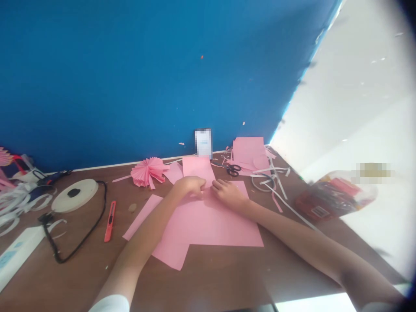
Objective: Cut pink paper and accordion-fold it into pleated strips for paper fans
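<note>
A strip of pink paper runs back from between my hands to the foot of the phone. My left hand is closed with its thumb and fingers curled at the near end of this strip. Beside it, my right hand has its fingers bent and pressed together on the same paper; the fingertips are partly hidden. Larger pink sheets lie overlapping on the table under both hands and forearms. A fan-folded pink paper rosette rests to the left of my left hand.
Upright against the blue wall stands a phone. Black scissors, a pink sheet stack and a tape ring lie right. Leftward are a red cutter, a black cable and a white disc. A plastic bag sits far right.
</note>
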A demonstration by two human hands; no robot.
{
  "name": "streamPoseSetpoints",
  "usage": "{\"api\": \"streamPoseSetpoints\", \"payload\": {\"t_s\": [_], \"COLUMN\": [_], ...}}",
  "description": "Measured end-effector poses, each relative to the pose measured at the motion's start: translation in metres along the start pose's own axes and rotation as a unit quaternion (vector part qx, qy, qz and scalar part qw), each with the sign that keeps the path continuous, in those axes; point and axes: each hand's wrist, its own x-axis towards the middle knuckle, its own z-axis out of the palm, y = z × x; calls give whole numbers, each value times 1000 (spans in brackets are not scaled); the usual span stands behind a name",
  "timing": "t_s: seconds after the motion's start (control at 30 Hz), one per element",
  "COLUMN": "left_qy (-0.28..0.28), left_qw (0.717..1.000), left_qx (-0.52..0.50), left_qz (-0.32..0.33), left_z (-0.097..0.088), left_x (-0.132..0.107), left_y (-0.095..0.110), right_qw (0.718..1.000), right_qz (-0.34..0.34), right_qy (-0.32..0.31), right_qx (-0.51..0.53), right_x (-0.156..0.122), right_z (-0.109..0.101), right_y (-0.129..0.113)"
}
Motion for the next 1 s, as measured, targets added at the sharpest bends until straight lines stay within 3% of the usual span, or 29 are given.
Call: {"api": "streamPoseSetpoints", "payload": {"t_s": [0.27,0.47,0.67,1.0], "left_qy": [29,74,46,59], "left_qw": [1000,996,999,998], "left_qx": [9,43,9,6], "left_qz": [6,-9,20,-8], "left_z": [5,4,4,5], "left_x": [1,-8,-3,-10], "left_y": [-4,4,0,10], "right_qw": [991,986,985,975], "right_qz": [45,48,57,58], "right_qy": [78,96,101,136], "right_qx": [103,130,128,166], "right_x": [2,2,2,2], "right_z": [5,6,10,13], "right_y": [5,5,4,6]}}
